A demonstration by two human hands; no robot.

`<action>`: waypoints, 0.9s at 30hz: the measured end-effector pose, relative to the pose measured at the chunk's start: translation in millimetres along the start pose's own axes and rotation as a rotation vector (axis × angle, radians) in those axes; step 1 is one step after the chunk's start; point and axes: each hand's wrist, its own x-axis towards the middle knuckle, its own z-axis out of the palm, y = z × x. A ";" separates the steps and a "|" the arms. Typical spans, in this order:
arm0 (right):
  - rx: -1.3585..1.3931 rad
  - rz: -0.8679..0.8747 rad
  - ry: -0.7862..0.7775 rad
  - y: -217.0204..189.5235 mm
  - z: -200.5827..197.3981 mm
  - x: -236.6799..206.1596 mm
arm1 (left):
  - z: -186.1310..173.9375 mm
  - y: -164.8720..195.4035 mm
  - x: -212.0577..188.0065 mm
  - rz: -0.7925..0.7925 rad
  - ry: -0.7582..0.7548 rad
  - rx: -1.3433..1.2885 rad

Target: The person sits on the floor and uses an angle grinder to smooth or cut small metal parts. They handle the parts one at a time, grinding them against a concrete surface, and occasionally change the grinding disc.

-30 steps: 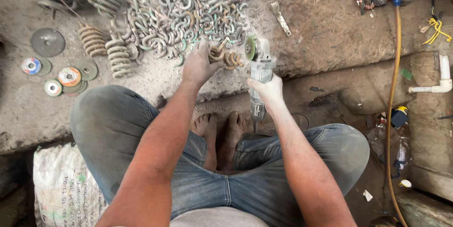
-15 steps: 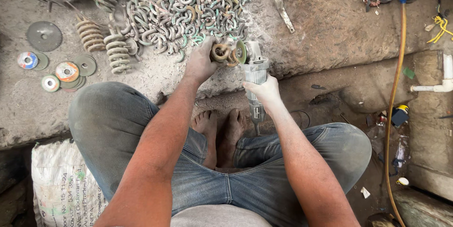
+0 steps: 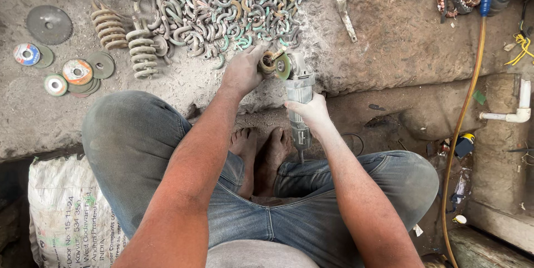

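My right hand grips the grey body of an angle grinder, whose green disc points up and left. My left hand holds a small curved metal ring piece against that disc. Just beyond both hands lies a large pile of curved metal rings on the dusty stone slab. My bare feet rest below the slab edge, between my knees in blue jeans.
Coiled springs lie left of the pile. Several grinding discs sit at the far left. A flat metal tool lies to the right. An orange hose runs down the right side. A white printed sack stands lower left.
My left hand has picked a ring piece from the pile's edge and brought it right, up against the grinder disc. The right hand has kept its hold on the grinder.
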 end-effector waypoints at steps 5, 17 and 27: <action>-0.016 -0.040 -0.005 3.6 3.1 1.0 | 1.0 -2.0 3.1 0.026 0.032 0.033; -0.198 0.013 0.058 1.2 7.8 -1.3 | -1.2 -3.6 0.2 0.066 0.068 0.056; -0.045 0.084 0.071 -11.2 16.2 -12.4 | -0.6 -4.9 -0.9 0.102 0.114 0.035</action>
